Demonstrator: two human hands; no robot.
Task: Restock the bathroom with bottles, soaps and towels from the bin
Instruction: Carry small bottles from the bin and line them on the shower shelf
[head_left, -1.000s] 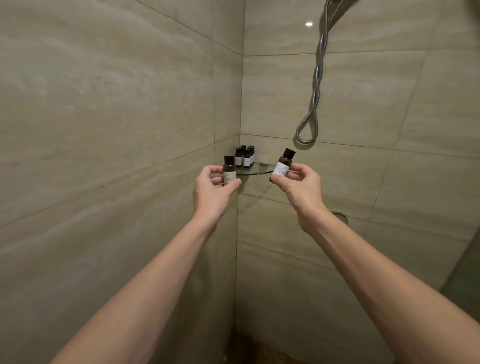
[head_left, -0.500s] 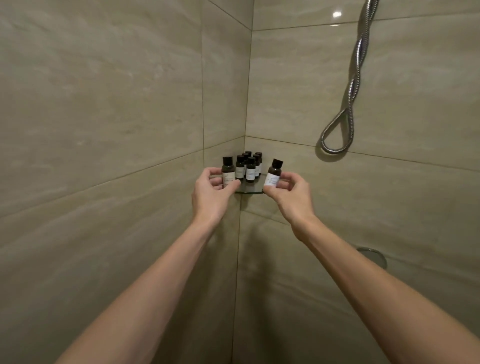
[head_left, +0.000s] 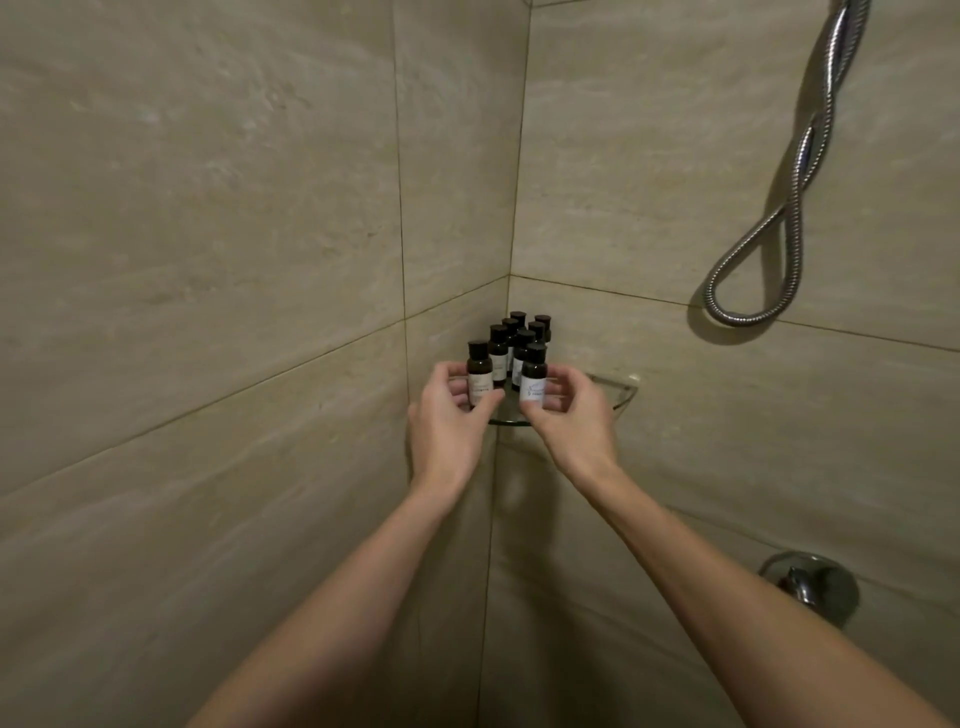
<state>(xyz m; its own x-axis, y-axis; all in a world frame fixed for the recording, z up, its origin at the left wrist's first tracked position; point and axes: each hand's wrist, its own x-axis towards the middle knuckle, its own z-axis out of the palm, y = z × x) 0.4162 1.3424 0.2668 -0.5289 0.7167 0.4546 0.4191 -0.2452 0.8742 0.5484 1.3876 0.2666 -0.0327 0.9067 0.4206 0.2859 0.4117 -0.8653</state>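
A glass corner shelf (head_left: 618, 397) is fixed where two beige tiled walls meet. Several small dark bottles with black caps and pale labels (head_left: 514, 338) stand clustered at its back. My left hand (head_left: 447, 421) pinches one such bottle (head_left: 479, 371) upright at the shelf's left front. My right hand (head_left: 569, 415) pinches a second bottle (head_left: 534, 376) upright at the shelf's front edge, close beside the cluster. I cannot tell whether either held bottle's base rests on the glass.
A coiled metal shower hose (head_left: 779, 208) hangs on the right wall. A chrome shower valve (head_left: 808, 584) sticks out low on the right. The right part of the shelf holds no bottles.
Both hands have brought their bottles closer to the shelf and the cluster. The right-hand bottle went from tilted to upright. My view has shifted nearer and downward.
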